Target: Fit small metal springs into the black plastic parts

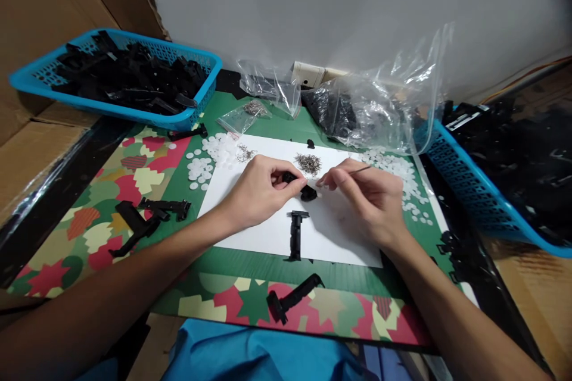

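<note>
My left hand (261,190) is closed, with a small black plastic part (289,177) pinched between thumb and fingers over the white paper (250,232). Across from it, my right hand (369,193) is also closed, holding a thin rod-like tool (360,169), perhaps tweezers. What its tip grips is too small to make out. Just below my fingertips lies another small black piece (308,193). Behind them sits a pile of tiny metal springs (308,164). A long black plastic part (295,235) lies on the paper nearer to me.
White plastic discs (199,169) lie left and right of the paper. Blue baskets (205,92) of black parts stand at both sides. Clear bags (393,107) lie at the back. More black parts (295,297) rest on the patterned mat (208,303).
</note>
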{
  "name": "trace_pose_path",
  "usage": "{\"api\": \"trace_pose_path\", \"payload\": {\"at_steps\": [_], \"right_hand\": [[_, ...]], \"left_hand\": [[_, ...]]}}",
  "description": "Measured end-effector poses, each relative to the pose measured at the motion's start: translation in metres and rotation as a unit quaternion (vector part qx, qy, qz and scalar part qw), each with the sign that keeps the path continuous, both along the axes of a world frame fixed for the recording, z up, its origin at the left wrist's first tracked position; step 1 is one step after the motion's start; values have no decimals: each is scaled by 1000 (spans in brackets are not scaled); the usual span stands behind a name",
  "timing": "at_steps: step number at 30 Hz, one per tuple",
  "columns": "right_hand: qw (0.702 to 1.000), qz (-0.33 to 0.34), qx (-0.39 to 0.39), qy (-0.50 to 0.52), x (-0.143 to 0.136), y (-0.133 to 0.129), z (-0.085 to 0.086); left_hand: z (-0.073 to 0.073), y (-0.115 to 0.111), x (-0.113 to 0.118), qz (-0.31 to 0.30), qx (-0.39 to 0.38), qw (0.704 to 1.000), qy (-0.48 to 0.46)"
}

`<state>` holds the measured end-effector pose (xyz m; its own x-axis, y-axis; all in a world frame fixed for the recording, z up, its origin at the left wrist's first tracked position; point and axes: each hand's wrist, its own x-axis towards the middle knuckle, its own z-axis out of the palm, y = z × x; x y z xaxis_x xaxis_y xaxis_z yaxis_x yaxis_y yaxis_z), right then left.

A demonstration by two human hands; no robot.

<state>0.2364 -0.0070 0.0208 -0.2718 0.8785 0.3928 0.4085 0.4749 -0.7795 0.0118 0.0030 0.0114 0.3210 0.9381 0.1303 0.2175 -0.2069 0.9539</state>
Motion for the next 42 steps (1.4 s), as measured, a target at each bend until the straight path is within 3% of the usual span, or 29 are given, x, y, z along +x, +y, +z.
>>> {"api": "trace_pose_path", "payload": {"at_steps": [4,9,14,20,29,33,37,39,42], "right_hand": [[997,-62,44,-8,17,12,2],[987,-11,18,-161,30,20,-2],[981,10,-19,-192,19,16,-4],[983,-18,-26,-180,-5,13,-6],[978,-33,-36,-203,-17,15,-10],[977,-16,-24,-210,-12,15,-11],[978,5,10,-207,-9,16,-5],[979,11,22,-201,-15,21,0],[978,25,15,-205,-37,34,7]], "left_hand": [[5,1,-1,21,-51,994,-97],[11,6,-4,94,-97,966,-219],[13,12,-10,147,-131,926,-323],[14,12,-11,167,-160,913,-337],[14,0,-1,42,-202,942,-265],[13,4,-5,93,-182,943,-261],[18,19,-24,172,-129,923,-319],[22,28,-37,212,-99,908,-348],[26,38,-53,222,-75,899,-369]]}}
